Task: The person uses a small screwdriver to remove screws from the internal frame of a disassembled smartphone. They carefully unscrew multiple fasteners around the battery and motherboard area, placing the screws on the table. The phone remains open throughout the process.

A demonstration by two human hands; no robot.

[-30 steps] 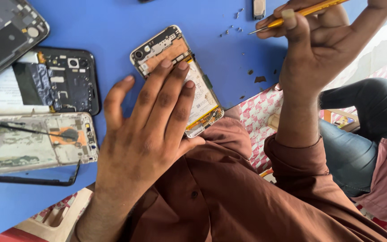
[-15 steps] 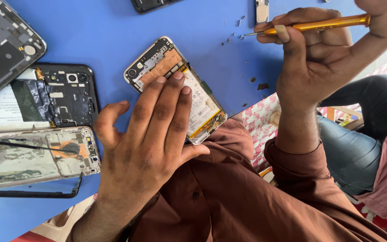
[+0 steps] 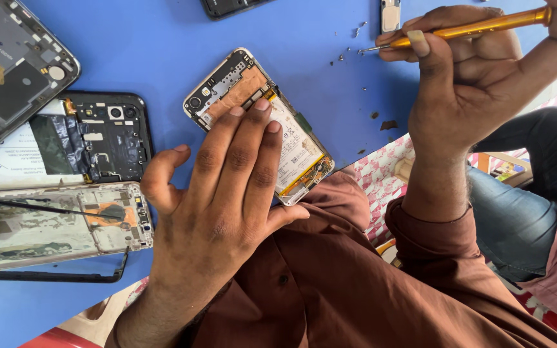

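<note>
- At the upper left of the frame a grey phone back panel [image 3: 11,71] lies tilted on the blue surface [image 3: 143,38].
- Just below it sits a black opened phone [image 3: 95,138], and under that a silver phone frame [image 3: 59,222] with a thin black tool lying across it.
- In the lower middle your left hand [image 3: 220,193] lies flat, fingers [image 3: 253,148] stretched out and close together, pressing on the opened phone [image 3: 291,145] with its battery and board showing; it grips nothing.
- That phone rests slantwise at the centre of the frame, its lower corner at the surface's edge, by your brown sleeve.
- At the upper right your right hand [image 3: 478,77] pinches a yellow screwdriver [image 3: 465,29], its tip hanging over small screws [image 3: 349,55] scattered on the surface.
</note>
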